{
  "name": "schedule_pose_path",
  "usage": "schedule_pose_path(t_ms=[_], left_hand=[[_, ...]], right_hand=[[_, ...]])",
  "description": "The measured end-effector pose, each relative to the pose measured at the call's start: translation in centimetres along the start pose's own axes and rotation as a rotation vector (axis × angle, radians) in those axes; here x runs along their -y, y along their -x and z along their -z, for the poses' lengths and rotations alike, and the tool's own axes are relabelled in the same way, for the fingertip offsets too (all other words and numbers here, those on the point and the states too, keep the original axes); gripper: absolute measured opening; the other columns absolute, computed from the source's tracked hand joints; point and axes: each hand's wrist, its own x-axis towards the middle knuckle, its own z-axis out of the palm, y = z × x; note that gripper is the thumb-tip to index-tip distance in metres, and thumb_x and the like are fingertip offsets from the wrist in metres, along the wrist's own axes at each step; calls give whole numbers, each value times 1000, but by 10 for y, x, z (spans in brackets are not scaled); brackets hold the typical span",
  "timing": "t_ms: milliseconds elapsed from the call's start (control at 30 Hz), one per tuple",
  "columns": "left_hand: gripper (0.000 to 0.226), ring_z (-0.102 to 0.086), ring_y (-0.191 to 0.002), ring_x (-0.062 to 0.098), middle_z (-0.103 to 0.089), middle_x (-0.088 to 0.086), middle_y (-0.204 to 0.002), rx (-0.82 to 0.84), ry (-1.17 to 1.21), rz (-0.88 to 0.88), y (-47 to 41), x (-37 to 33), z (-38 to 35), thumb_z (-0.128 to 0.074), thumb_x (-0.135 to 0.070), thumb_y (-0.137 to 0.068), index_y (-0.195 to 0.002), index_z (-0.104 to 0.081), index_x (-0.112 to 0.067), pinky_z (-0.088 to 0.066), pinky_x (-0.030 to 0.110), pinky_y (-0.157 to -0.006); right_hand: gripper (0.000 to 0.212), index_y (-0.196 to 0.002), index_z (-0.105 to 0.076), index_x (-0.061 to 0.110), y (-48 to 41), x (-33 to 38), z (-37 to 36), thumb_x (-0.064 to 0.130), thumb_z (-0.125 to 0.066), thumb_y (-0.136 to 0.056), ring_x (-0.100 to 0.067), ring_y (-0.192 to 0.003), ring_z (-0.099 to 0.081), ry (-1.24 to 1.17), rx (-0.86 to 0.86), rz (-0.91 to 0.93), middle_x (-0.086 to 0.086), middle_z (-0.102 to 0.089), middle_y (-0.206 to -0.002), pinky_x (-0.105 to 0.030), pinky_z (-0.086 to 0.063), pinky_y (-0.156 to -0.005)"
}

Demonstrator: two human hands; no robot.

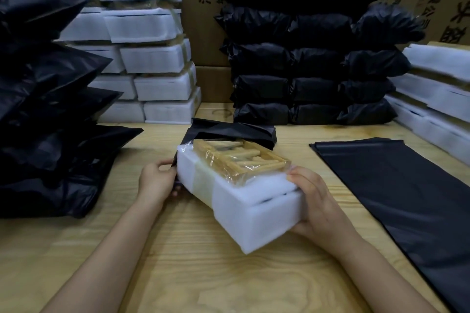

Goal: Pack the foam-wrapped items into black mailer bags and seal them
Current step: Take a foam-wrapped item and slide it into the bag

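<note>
Step in hand: you are feeding the foam-wrapped item (244,201) far end first into the open black mailer bag (229,132), judging by the bag's lip draped across that end
Item position: centre of the scene, held at a slant over the surface (203,274); most of it lies outside the bag, and how far the far end is in cannot be told
Left grip (156,180): narrow, pinching the bag's edge just beside the item's far-left corner
Right grip (315,201): wrapped round the item's near-right end, thumb on top, fingers beneath
Doing it well: lift the pinched edge so the mouth gapes above the foam; push along the item's long axis with your right; level the slant so both far corners enter together, since one corner alone may snag the thin plastic
Watch: the film-covered wooden piece (241,157) sits bare between the foam ends; let the lip ride over it
For sealing: leave free bag beyond the near end
Supply: flat bags (396,185) near right; foam-wrapped stacks far left (152,58) and right (437,89)
Done work: sealed parcels (305,58) stacked far centre
Writing: the cardboard carton (201,33) behind the stacks carries dark Chinese characters; "沧州" reads at its top, the rest is cut off or hidden; no label shows on item or bag
</note>
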Motion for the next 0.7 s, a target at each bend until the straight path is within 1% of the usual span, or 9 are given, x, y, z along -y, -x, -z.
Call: schedule_pose_path(t_ms=[67, 133, 267, 367, 467, 533, 600, 633, 700], left_hand=[[13, -57, -41, 12, -65, 0, -59, -57, -158, -159, 3, 1, 2, -57, -18, -91, -102, -64, -21, -42, 21, -38], [14, -62, -54, 14, -65, -1, -63, -106, -252, -295, 8, 1, 2, -53, -19, -93, -104, -62, -21, -45, 25, -46], [15, -58, -61, 21, -62, 3, -62, -190, -358, -442, 19, -3, -3, -47, -21, -94, -103, -59, -22, -42, 31, -51], [21, -59, -70, 26, -62, 3, -69, -189, -405, -516, 29, -3, -15, -47, -28, -96, -107, -61, -17, -42, 34, -59], [26, -60, -79, 34, -66, 12, -78, -172, -369, -558, 37, -4, -24, -44, -29, -98, -111, -62, -15, -48, 41, -69], [27, -60, -78, 36, -65, 12, -75, -161, -368, -548, 42, -5, -24, -42, -31, -98, -111, -61, -17, -47, 41, -66], [30, -60, -77, 36, -65, 11, -79, -228, -552, -561, 46, -7, -18, -46, -33, -96, -122, -56, -21, -43, 38, -62], [34, -58, -78, 36, -64, 13, -85, -285, -680, -608, 49, -8, -14, -52, -30, -93, -124, -54, -17, -41, 38, -63], [27, -53, -76, 36, -56, 19, -87, -415, -836, -796, 54, -10, -9, -61, -19, -84, -106, -59, -4, -39, 41, -64]], right_hand=[[59, -124, -39, 10, -1, 0, 0, 21, -65, -73, -24, -123, -40, 21, -17, -10, -7, -37, -128, -28, -29, -111], [55, -123, -40, 10, -2, -1, 2, 19, -60, -72, -26, -122, -41, 71, -31, 0, -8, -38, -128, -31, -30, -110], [67, -120, -43, 6, -3, -2, 3, 5, -78, -63, -30, -121, -42, 188, -22, 35, -9, -40, -126, -32, -30, -110], [55, -119, -44, 6, -4, 5, -2, 16, -68, -71, -30, -119, -45, 224, -42, 83, -7, -43, -124, -34, -34, -108], [50, -118, -45, 7, -7, 15, -10, 26, -61, -75, -29, -117, -47, 266, -52, 95, -6, -45, -122, -41, -40, -97], [49, -118, -45, 8, -8, 21, -13, 25, -59, -74, -29, -115, -48, 279, -51, 86, -5, -45, -121, -42, -41, -94], [52, -118, -45, 9, -10, 26, -14, 23, -61, -70, -28, -114, -48, 272, -55, 42, -7, -49, -120, -41, -41, -95], [57, -118, -45, 10, -12, 28, -14, 20, -66, -66, -28, -113, -48, 252, -53, 3, -9, -52, -119, -40, -40, -95], [72, -119, -46, 10, -19, 33, -14, 14, -77, -55, -26, -110, -47, 193, -37, -100, -14, -57, -117, -37, -39, -96]])
